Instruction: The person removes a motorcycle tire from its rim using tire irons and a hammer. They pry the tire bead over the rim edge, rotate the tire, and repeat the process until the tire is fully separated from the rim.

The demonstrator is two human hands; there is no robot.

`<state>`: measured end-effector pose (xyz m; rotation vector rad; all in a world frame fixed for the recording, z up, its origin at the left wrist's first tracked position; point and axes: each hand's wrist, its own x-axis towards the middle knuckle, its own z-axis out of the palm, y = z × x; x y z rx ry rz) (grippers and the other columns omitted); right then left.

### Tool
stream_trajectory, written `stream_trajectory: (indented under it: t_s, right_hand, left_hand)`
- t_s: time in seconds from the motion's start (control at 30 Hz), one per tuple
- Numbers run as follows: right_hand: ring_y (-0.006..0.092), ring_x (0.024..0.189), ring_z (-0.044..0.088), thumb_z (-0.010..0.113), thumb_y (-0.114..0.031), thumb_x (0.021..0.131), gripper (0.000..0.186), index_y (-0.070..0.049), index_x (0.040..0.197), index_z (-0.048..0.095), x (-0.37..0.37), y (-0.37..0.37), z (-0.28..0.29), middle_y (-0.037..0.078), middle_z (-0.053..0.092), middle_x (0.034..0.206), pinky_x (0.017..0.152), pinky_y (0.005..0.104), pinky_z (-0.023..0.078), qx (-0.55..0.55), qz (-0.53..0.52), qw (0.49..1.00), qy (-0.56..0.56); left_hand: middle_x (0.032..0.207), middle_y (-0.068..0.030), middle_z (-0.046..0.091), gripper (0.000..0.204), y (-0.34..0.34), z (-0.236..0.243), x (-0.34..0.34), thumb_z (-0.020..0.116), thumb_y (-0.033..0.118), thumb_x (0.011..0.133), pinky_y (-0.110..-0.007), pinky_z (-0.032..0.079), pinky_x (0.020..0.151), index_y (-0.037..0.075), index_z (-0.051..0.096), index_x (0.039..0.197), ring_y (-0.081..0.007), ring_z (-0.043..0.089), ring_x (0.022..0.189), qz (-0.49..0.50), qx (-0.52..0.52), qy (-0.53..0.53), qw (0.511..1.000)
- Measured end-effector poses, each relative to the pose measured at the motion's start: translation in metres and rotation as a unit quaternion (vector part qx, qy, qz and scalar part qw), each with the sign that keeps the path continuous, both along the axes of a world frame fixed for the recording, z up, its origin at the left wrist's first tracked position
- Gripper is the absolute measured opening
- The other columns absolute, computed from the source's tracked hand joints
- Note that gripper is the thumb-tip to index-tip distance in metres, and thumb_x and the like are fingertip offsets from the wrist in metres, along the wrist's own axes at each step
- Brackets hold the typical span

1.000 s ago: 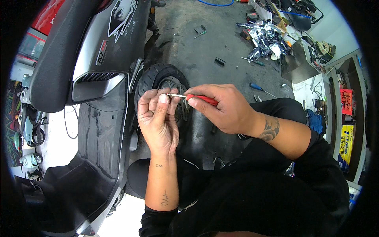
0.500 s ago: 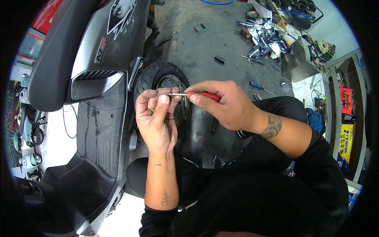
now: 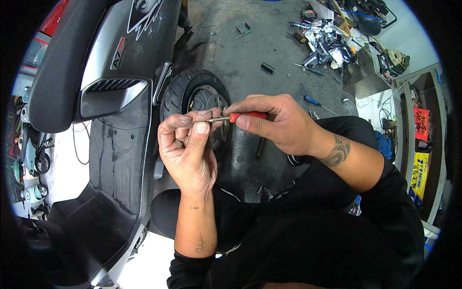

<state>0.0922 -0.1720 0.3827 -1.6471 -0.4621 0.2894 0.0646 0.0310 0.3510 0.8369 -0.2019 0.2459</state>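
My right hand (image 3: 291, 126) grips a small screwdriver (image 3: 253, 115) by its red handle, its metal shaft pointing left. Thumb and fingers of my left hand (image 3: 190, 156) pinch together around the tip of that shaft. Whatever small piece sits between those fingertips is too small and covered to name. Both hands are held up in front of a loose-looking wheel (image 3: 174, 98) with a black tyre and a brake disc (image 3: 219, 106), beside a grey and black scooter (image 3: 117, 159).
The scooter's seat (image 3: 62, 77) and body fill the left side. On the floor lie a blue-handled screwdriver (image 3: 313, 100), a black plastic part (image 3: 267, 68) and a green-handled tool (image 3: 244, 33). Farther right are piled silver packets (image 3: 325, 43), a metal box (image 3: 365, 72) and a shelf (image 3: 440, 130).
My left hand has shifted slightly left and its fingers have moved around the screwdriver's tip. The right hand still holds the handle. The whole view has tilted a little.
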Motion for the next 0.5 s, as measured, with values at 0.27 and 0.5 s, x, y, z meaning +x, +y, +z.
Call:
stream_trajectory:
  t_s: [0.27,0.5]
  right_hand:
    - [0.0051,0.082,0.055,0.07,-0.021,0.106,0.033,0.001,0.13,0.067,-0.005,0.006,0.001,0.0,0.066,0.096,0.072,0.0216,0.045,0.058,-0.003,0.992,0.112]
    - [0.0069,0.078,0.06,0.068,-0.019,0.106,0.03,0.003,0.125,0.06,-0.012,0.026,-0.032,0.002,0.066,0.09,0.069,0.0239,0.05,0.104,-0.026,0.987,0.12]
  left_hand:
    - [0.11,-0.0209,0.073,0.025,-0.001,0.0,0.002,0.072,-0.007,0.096,-0.044,0.065,0.094,0.003,0.059,0.115,-0.0342,0.075,0.107,0.022,-0.009,0.018,1.0]
    - [0.109,-0.0184,0.073,0.022,-0.005,-0.011,0.003,0.071,-0.004,0.098,-0.038,0.063,0.093,0.003,0.061,0.116,-0.0308,0.074,0.105,0.047,-0.025,0.116,0.992]
